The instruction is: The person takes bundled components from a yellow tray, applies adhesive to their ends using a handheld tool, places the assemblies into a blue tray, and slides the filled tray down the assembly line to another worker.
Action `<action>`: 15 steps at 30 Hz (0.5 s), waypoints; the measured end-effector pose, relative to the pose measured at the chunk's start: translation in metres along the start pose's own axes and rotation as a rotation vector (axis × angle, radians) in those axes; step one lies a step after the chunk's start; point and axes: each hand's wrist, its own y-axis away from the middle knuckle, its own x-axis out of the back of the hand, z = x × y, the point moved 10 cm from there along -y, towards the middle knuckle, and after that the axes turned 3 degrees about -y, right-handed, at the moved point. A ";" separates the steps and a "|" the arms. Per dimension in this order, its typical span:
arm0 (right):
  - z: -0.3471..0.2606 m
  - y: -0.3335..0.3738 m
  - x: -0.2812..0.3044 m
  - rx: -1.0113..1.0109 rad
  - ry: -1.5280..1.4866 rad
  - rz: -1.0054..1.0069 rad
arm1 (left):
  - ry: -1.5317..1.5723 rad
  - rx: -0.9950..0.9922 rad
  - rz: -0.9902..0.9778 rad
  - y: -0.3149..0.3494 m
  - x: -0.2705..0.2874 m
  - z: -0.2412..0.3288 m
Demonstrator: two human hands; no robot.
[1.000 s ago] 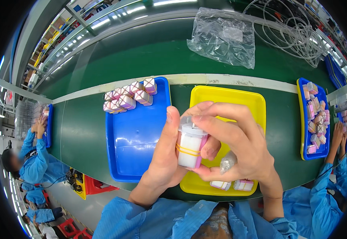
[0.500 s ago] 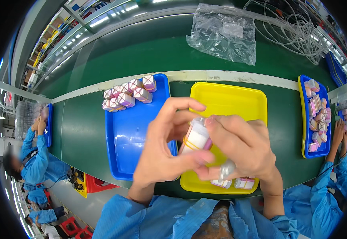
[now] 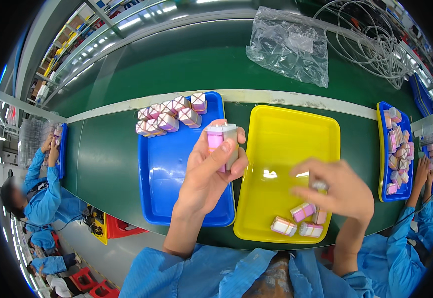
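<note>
Upright over the gap between the trays, my left hand (image 3: 204,174) is closed around a small pink and grey-white block (image 3: 216,142) with a pale cap and a yellow band. My right hand (image 3: 343,188) hovers over the right part of a yellow tray (image 3: 281,144), blurred, its fingers apart; a silvery piece shows at its fingers, too unclear to name. Several similar banded blocks (image 3: 303,212) lie near that tray's front right corner. Left of it, a blue tray (image 3: 169,184) holds rows of blocks (image 3: 167,122) with crossed bands on top at its far end.
A clear plastic bag (image 3: 291,47) and coiled grey cable (image 3: 365,44) lie at the back of the green table. At the right stands a blue tray (image 3: 393,191) heaped with blocks. Co-workers in blue sit at both sides; a pale strip (image 3: 296,98) crosses the table.
My hands have parted: the left moved away with the block, now upright, while the right moved right over the yellow tray. The view has shifted slightly.
</note>
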 end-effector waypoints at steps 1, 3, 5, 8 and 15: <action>0.010 0.006 -0.014 0.106 0.080 -0.049 | 0.030 -0.013 -0.021 0.003 0.003 0.001; 0.037 0.018 -0.053 0.085 0.156 -0.213 | 0.017 -0.009 0.017 -0.001 -0.002 0.001; 0.058 0.030 -0.086 -0.033 0.156 -0.338 | 0.001 -0.010 0.066 -0.002 -0.004 0.005; 0.053 0.039 -0.118 0.131 0.288 -0.345 | 0.179 0.055 0.089 -0.001 -0.002 0.004; 0.023 0.021 -0.118 0.252 0.368 -0.346 | 0.442 0.067 -0.183 -0.002 -0.019 -0.001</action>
